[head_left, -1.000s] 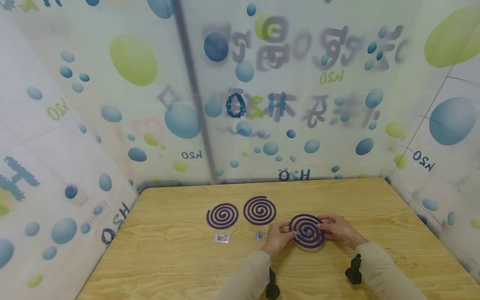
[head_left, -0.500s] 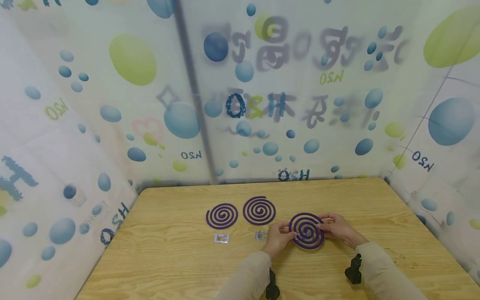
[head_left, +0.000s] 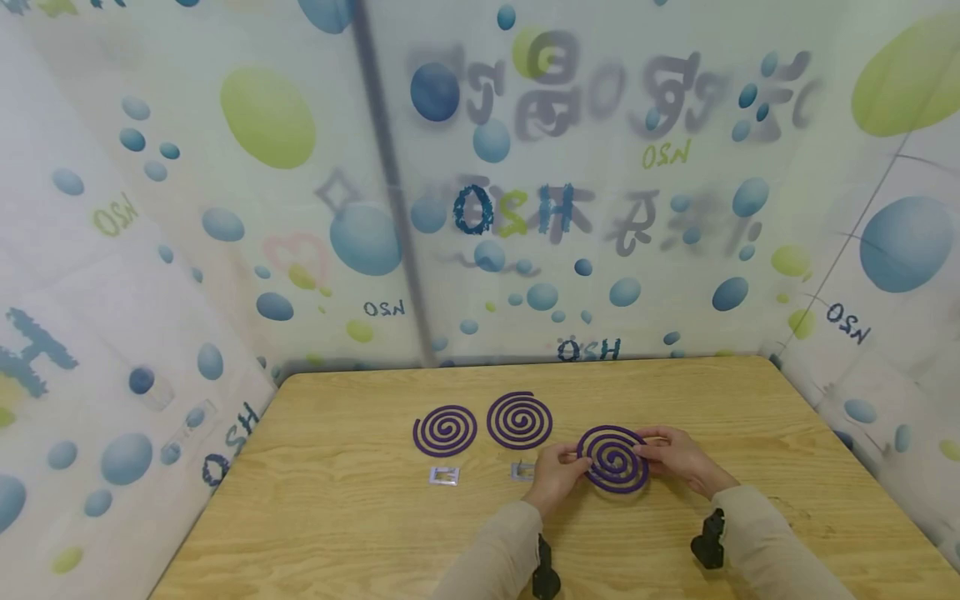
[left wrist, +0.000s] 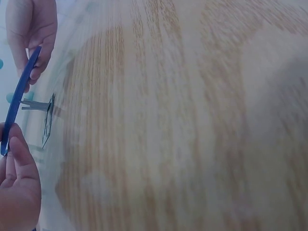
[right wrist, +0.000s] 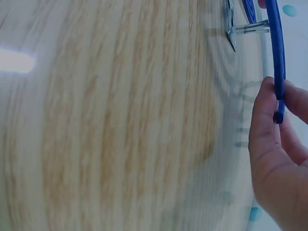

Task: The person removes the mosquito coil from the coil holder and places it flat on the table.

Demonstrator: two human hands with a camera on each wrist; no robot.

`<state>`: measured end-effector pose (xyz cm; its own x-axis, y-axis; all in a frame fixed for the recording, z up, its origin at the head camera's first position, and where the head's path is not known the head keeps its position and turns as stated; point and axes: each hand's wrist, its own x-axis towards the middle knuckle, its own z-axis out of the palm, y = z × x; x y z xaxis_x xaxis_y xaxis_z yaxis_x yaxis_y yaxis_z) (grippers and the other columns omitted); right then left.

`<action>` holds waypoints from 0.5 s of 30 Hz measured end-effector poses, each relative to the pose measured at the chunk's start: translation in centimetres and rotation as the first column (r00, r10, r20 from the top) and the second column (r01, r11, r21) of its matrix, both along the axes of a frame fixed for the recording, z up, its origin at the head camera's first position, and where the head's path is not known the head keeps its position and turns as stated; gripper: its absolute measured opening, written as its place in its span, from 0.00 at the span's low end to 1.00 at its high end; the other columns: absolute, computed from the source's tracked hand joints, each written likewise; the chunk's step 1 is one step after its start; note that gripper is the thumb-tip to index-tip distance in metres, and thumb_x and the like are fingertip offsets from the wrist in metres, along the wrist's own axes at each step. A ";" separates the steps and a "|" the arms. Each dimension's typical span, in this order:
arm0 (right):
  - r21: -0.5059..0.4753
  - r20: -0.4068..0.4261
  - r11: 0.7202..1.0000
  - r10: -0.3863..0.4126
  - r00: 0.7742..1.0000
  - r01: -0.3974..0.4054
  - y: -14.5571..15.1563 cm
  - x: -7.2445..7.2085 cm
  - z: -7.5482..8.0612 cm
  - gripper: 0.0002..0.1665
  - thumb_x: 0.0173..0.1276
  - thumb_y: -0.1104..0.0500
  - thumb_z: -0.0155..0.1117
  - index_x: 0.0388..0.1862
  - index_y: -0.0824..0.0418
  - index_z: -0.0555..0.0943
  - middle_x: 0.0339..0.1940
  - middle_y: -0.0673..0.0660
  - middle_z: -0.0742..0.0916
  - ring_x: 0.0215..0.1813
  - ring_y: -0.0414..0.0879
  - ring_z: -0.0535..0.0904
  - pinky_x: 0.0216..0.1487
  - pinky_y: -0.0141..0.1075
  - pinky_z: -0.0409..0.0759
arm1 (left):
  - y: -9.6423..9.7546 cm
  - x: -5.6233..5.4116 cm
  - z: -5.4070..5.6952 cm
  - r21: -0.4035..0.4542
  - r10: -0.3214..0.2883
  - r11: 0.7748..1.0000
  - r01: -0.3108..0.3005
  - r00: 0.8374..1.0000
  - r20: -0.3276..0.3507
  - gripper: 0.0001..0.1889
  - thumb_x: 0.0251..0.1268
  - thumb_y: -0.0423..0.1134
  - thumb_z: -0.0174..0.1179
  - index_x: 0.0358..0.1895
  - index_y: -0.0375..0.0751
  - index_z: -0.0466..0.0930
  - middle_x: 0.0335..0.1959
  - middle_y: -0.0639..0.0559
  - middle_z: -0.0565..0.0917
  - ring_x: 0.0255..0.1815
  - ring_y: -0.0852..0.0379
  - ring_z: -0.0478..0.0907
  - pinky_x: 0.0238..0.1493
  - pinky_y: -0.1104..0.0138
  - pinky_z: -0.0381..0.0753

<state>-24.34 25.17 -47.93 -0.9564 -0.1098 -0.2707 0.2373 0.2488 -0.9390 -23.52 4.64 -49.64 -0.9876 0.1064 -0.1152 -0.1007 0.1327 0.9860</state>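
Note:
A purple mosquito coil (head_left: 612, 460) is held level above the table between both hands. My left hand (head_left: 557, 479) pinches its left edge, and my right hand (head_left: 686, 461) pinches the right edge. In the wrist views the coil (left wrist: 20, 96) is seen edge-on, just over a small metal coil stand (left wrist: 48, 120). That stand's upright prong (right wrist: 252, 27) reaches up to the coil's underside; whether the two touch, I cannot tell. From the head view, the coil mostly hides this stand.
Two more purple coils, a left one (head_left: 445, 431) and a middle one (head_left: 519, 421), lie flat farther back. In front of them are two metal stands, one flat-looking (head_left: 444, 476) and one with a raised prong (head_left: 522, 471). A patterned curtain (head_left: 480, 317) borders the wooden table (head_left: 337, 500).
The held coil's near edge has risen slightly, so it looks flatter. Both hands keep their grip in nearly the same place.

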 end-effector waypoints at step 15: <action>-0.002 -0.003 1.000 0.006 1.000 -0.006 0.1 -0.1 0.2 0.27 0.63 0.63 0.56 0.57 0.77 0.62 0.38 0.60 0.81 0.37 0.46 0.79 0.39 0.39 0.80 | 0.0 0.0 0.4 0.036 0.008 0.999 -0.008 1.000 0.013 0.15 0.50 0.28 0.61 0.43 0.28 0.76 0.25 0.52 0.77 0.21 0.63 0.73 0.23 0.71 0.78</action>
<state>-24.48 25.32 -47.70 -0.9564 -0.1161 -0.2679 0.2333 0.2482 -0.9402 -23.52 4.60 -49.23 -0.9870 0.1027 -0.1236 -0.1139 0.0958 0.9889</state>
